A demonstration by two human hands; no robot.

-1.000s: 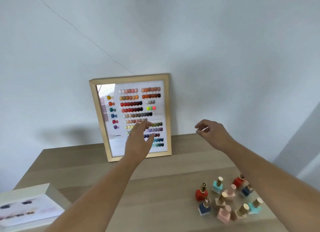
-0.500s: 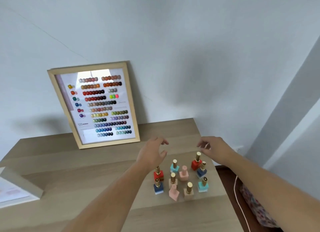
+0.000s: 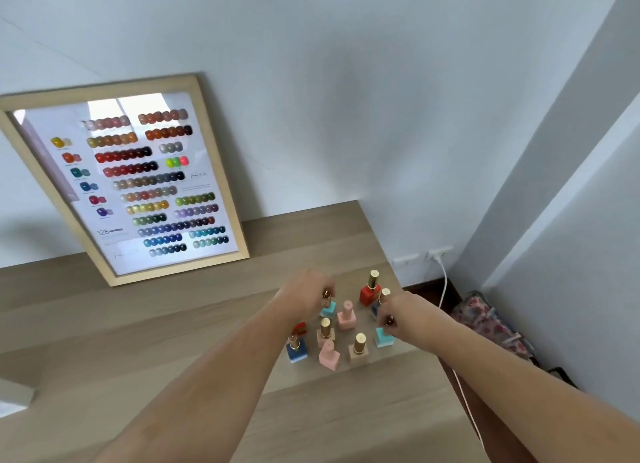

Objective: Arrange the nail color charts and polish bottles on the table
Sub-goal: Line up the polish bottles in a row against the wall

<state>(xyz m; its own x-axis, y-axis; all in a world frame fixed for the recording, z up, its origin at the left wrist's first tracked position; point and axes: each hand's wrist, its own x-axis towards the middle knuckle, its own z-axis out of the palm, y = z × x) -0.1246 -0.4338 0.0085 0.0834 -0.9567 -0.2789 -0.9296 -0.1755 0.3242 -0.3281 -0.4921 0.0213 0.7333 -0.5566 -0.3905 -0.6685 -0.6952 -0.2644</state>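
Several nail polish bottles stand in a cluster near the right end of the wooden table (image 3: 138, 341). My left hand (image 3: 306, 294) pinches the gold cap of a light blue bottle (image 3: 328, 309) at the cluster's back left. The fingers of my right hand (image 3: 403, 315) are closed on the cap of another light blue bottle (image 3: 383, 338) at the cluster's right side. A red bottle (image 3: 369, 291), two pink bottles (image 3: 346, 316) (image 3: 329, 356), a blue bottle (image 3: 297, 351) and a beige bottle (image 3: 358, 351) stand untouched. The framed nail color chart (image 3: 173, 271) leans on the wall at back left.
A white box corner (image 3: 14, 397), part of a second chart, pokes in at the table's left edge. The table's right edge runs just past the bottles. Beyond it are wall outlets (image 3: 440, 255), a white cable (image 3: 444, 289) and a patterned bag (image 3: 491, 324) on the floor.
Both hands left the framed chart, came down to the bottle cluster and closed on the caps of two light blue bottles. The view swung right and downward.
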